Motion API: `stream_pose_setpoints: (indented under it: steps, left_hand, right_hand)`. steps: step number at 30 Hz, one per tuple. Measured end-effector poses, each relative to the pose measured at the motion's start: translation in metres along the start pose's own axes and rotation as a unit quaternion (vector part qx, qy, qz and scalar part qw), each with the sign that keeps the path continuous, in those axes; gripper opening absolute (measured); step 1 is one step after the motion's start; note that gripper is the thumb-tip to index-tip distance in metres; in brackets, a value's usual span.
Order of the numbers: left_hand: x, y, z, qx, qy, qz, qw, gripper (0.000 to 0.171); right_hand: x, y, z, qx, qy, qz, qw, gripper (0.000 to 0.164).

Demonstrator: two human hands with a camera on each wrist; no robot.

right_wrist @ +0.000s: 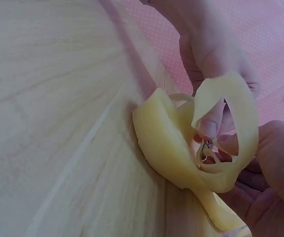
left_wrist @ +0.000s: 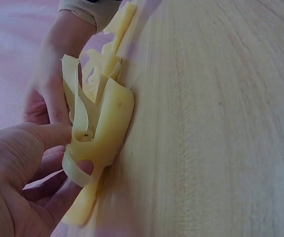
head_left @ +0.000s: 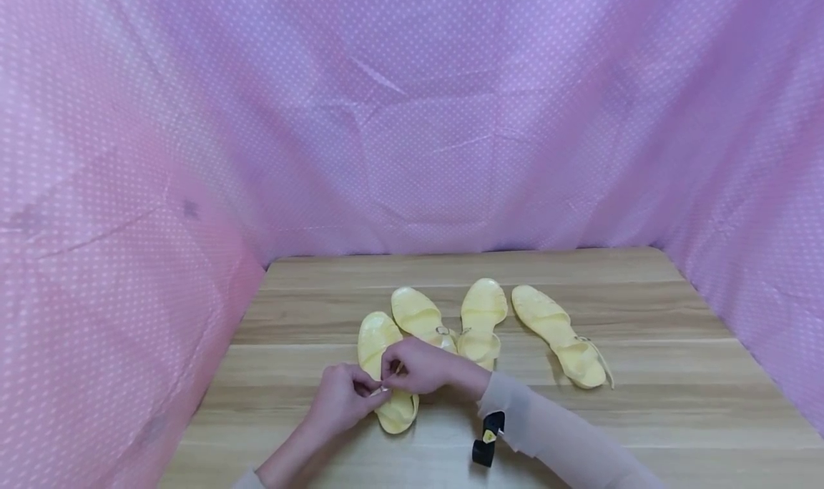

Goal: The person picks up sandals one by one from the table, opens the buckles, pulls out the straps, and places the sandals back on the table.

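Observation:
In the head view, a pale yellow sandal (head_left: 376, 339) lies on the table, its toe pointing away from me. My left hand (head_left: 337, 402) pinches its ankle strap on the left side. From the other side, my right hand (head_left: 420, 366) pinches the strap at the same spot, fingertips meeting the left ones. The right wrist view shows a small metal buckle (right_wrist: 205, 148) between the fingertips, with the strap (right_wrist: 248, 123) looped up around them. Seen from the left wrist, the sandal's heel cup (left_wrist: 115, 111) stands beside the fingers, and the strap rises above it.
Three more yellow sandals lie on the wooden table (head_left: 663, 403): one (head_left: 415, 310) right beside the worked one, another (head_left: 484, 307) partly behind my right forearm, and a third (head_left: 547, 317) farther right. A pink dotted curtain (head_left: 425, 117) surrounds the table's back and sides.

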State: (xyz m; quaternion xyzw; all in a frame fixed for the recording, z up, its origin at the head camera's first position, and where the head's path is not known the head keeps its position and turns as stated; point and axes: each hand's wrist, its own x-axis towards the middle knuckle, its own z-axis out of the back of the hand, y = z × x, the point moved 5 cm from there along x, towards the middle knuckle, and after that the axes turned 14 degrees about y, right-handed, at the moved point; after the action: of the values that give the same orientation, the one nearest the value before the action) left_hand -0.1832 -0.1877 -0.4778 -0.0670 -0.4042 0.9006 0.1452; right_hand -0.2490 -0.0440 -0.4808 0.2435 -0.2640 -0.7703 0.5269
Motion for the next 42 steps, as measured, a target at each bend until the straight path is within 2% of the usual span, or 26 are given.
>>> stream_pose_setpoints:
  steps: [4,9,15,20,24,32,42]
  left_hand:
    - [-0.0005,-0.0009,-0.0012,-0.005,0.004,0.002,1.0000,0.014]
    - [-0.0019,-0.0019,-0.0014,0.005,-0.001,-0.006,1.0000,0.013]
    - [-0.0022,-0.0005,-0.0025,0.006,-0.008,-0.015,0.9998,0.015]
    - [-0.0008,0.0024,-0.0047,0.002,-0.007,0.001,1.0000,0.012]
    - [-0.0013,0.0018,-0.0045,0.011,-0.019,0.018,0.9996,0.009]
    - [-0.0028,-0.0047,-0.0036,0.035,-0.033,-0.005,0.9988,0.008]
    - [-0.0033,-0.0026,-0.0034,0.032,-0.021,0.015,0.9991,0.011]
  right_hand:
    - [-0.0009,0.0003,-0.0013,0.000,0.001,0.001,1.000,0.010]
    - [0.0002,0.0012,-0.0039,-0.010,-0.017,0.009,1.000,0.012]
    - [-0.0003,0.0019,-0.0045,-0.024,-0.022,0.012,0.999,0.008]
    - [-0.0007,0.0007,-0.0058,-0.030,-0.018,0.010,0.999,0.009]
    - [-0.0003,-0.0004,-0.0059,-0.024,-0.016,0.002,1.000,0.009]
    - [-0.0020,0.0009,-0.0040,-0.012,-0.020,0.003,1.000,0.011]
    - [-0.0041,0.0062,-0.0037,-0.012,-0.036,0.020,0.999,0.009]
